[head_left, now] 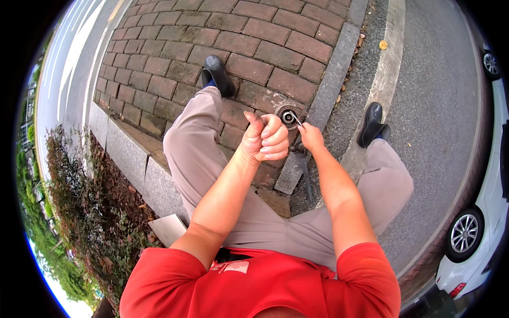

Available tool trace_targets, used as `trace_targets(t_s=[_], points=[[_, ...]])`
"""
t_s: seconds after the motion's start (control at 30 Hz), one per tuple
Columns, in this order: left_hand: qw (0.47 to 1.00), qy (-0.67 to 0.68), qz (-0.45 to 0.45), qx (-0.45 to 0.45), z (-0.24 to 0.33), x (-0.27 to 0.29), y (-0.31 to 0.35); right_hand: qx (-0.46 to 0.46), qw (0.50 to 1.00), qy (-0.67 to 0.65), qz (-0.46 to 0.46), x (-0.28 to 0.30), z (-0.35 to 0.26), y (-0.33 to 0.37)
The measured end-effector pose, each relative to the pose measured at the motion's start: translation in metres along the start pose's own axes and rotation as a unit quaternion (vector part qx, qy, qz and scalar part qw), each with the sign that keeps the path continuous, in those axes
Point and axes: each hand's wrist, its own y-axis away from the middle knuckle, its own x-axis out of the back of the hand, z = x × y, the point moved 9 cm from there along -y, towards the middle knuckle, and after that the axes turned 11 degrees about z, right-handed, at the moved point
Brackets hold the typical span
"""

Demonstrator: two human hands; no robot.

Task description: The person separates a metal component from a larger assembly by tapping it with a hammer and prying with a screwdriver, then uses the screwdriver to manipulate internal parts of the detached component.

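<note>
My left hand (264, 139) is raised above the paving with its fingers curled in and the thumb sticking up. The thumb is smudged dark, and the curled fingers hide whatever the palm may hold. Just right of it, my right hand (312, 139) pinches a thin metal tool (298, 121). The tool's tip reaches the rim of a round metal fitting (289, 117) with a dark centre, set in a hole in the bricks. Below my right hand a hammer-like tool (306, 177) with a dark, long handle lies across the kerb, its head partly hidden.
Red-brown brick paving (249, 42) spreads ahead, bordered by a grey stone kerb (331, 79). My black shoes (217, 74) stand either side. A planting bed with shrubs (66, 180) lies left, a pale flat panel (168, 229) beside it. A white car (485, 225) is parked right.
</note>
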Motion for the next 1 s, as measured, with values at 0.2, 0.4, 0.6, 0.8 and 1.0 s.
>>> trace_targets(t_s=[0.2, 0.4, 0.6, 0.8, 1.0], points=[[1.0, -0.003, -0.001, -0.003, 0.001, -0.001, -0.002, 0.001, 1.0, 0.0, 0.018, 0.007, 0.003, 0.002], [0.971, -0.037, 0.195, -0.132, 0.041, 0.032, -0.002, 0.041, 0.999, 0.017, 0.013, 0.0, 0.012, 0.001], [0.904, -0.135, 0.301, -0.272, 0.095, 0.049, 0.02, 0.099, 0.994, -0.011, 0.042, -0.007, 0.017, -0.004], [0.845, -0.184, 0.42, -0.274, 0.1, 0.07, 0.037, 0.128, 0.991, 0.039, 0.019, -0.002, 0.006, -0.011], [0.818, -0.267, 0.435, -0.265, 0.095, 0.067, 0.026, 0.246, 0.957, 0.148, -0.038, 0.007, -0.018, -0.023]])
